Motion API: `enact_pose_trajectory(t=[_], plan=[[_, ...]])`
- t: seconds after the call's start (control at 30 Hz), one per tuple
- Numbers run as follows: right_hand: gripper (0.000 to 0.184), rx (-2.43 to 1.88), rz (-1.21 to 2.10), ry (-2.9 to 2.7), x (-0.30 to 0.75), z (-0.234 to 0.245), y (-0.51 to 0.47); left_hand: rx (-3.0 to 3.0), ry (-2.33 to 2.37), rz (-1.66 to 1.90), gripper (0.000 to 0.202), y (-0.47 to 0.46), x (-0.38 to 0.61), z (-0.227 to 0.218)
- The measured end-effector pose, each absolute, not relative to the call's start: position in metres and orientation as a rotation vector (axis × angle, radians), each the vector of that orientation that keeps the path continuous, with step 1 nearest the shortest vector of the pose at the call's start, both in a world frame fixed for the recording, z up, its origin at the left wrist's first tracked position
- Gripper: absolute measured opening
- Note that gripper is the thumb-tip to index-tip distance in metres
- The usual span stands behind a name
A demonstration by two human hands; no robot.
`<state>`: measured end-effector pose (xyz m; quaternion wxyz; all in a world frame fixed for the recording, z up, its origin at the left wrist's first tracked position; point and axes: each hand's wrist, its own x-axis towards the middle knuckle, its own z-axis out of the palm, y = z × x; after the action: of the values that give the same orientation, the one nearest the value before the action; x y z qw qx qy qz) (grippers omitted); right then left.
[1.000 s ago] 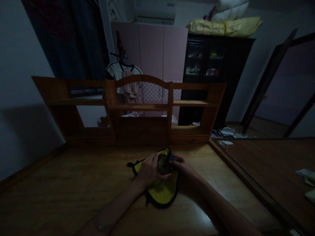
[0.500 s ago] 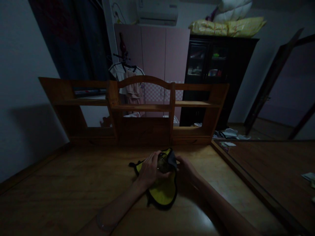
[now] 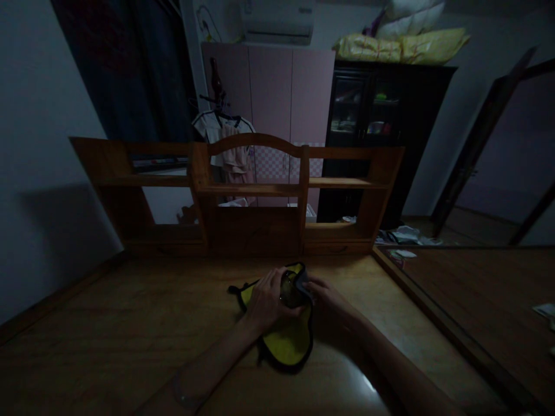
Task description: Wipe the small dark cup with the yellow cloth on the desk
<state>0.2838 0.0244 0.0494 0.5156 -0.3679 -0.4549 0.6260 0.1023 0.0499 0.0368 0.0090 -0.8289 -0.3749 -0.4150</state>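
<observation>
A yellow cloth with black edging and a grey reverse side (image 3: 289,342) lies partly spread on the wooden desk, its upper end folded up. On it, my left hand (image 3: 265,300) curls around a dark, see-through, shiny object (image 3: 289,289) that looks like glass; its exact kind is too dim to tell. With fingers pinched, my right hand (image 3: 324,293) holds the grey folded edge of the cloth against the right side of that object. The glassy object's lower and left parts are hidden by my left hand and the cloth.
A wooden desk (image 3: 130,323) spreads under both arms. Along its back stands a low wooden shelf unit (image 3: 255,189) with drawers. A raised wooden ledge (image 3: 427,312) runs along the right side, and a white wall (image 3: 47,231) borders the left.
My right hand has shifted slightly left and its fingers now press the grey fold inward at the glassy object. The left hand keeps its hold nearly in place.
</observation>
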Motion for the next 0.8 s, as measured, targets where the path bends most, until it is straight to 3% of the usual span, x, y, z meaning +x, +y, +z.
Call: enact_pose_trajectory(t=[0.33, 0.8], plan=[[0.041, -0.788, 1.517, -1.246, 0.284, 0.043, 0.028, -2.623, -0.969, -1.078, 0.08, 0.051, 0.101, 0.033], [0.045, -0.937, 1.288, -1.419, 0.297, 0.015, 0.049, -2.62, -0.94, -1.088, 0.08, 0.051, 0.105, 0.031]])
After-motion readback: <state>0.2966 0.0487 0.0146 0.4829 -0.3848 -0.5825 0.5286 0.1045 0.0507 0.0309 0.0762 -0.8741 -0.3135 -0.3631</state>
